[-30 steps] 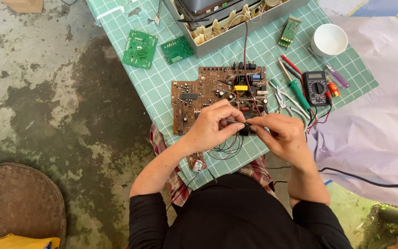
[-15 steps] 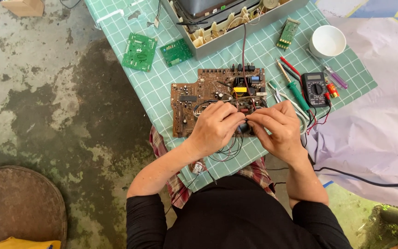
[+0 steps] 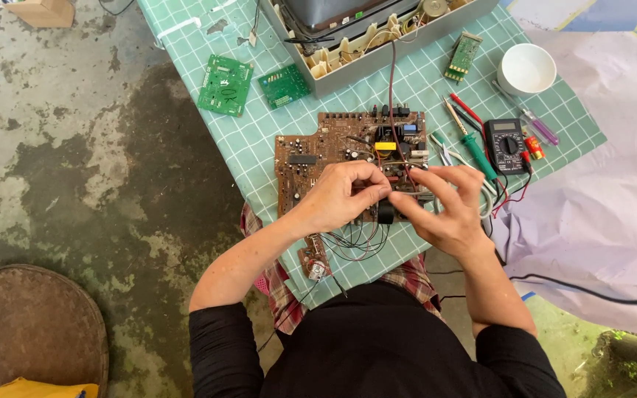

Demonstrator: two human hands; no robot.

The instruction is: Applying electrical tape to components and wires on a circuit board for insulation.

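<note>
- My left hand [image 3: 340, 195] rests on the lower edge of the brown board [image 3: 318, 151], centre of frame; fingers curled, tips pinching narrow on something small at the board's lower middle. Too small to tell what.
- My right hand [image 3: 447, 210] meets it from the right, thumb and forefinger pressed close to the left fingertips, other fingers spread loose. Grip narrow; whether it holds a wire or a part I cannot tell.
- Board lies flat on the green checked worktop [image 3: 208, 140], component side up, a dark wire [image 3: 392, 88] running from it up to the grey chassis [image 3: 399, 40] at top centre.
- Thin black wires [image 3: 359, 243] loop below my hands, over the worktop's near edge.
- Two green boards [image 3: 225, 85] lie upper left of the brown one, well apart from my hands.
- Right of the board: screwdrivers [image 3: 473, 140], then a black multimeter [image 3: 506, 145], with a white cup [image 3: 526, 68] above it.
- A small green board [image 3: 464, 55] lies just right of the chassis.
- Pale cloth [image 3: 599, 221] covers the right of the frame.
</note>
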